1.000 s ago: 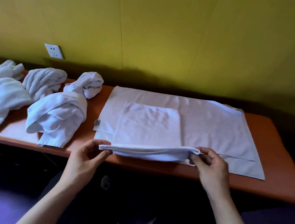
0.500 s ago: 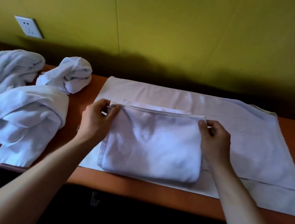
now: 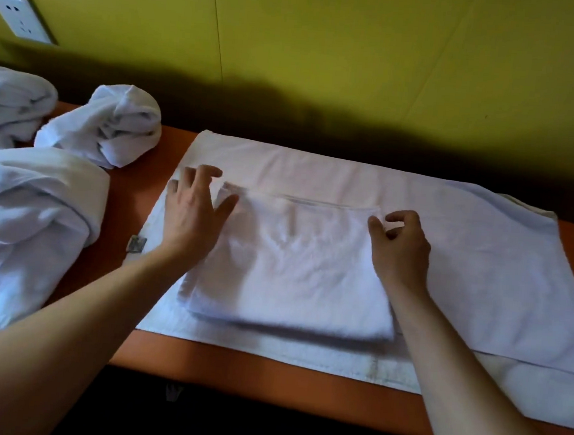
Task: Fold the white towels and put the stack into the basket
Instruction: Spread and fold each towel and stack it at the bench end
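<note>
At the centre of the frame lies a folded white towel (image 3: 292,269), a thick, soft rectangle of several layers with its stacked edges showing along the far side and slight creases across its top. It rests on a larger white cloth (image 3: 465,252) spread flat over the orange surface (image 3: 266,373). The left hand (image 3: 193,213) lies on the towel's left far corner with fingers straight and spread, released, its thumb on the towel and its fingertips out on the cloth beyond the towel's edge. The right hand (image 3: 400,247) sits at the towel's right far corner with fingers curled and thumb close to the forefinger; whether it pinches the edge or has let go, I cannot tell. Toward the left of the frame, crumpled white towels (image 3: 31,218) are heaped on the same surface. At the upper left, a wall socket (image 3: 19,17) sits on the yellow-green wall (image 3: 360,51).
</note>
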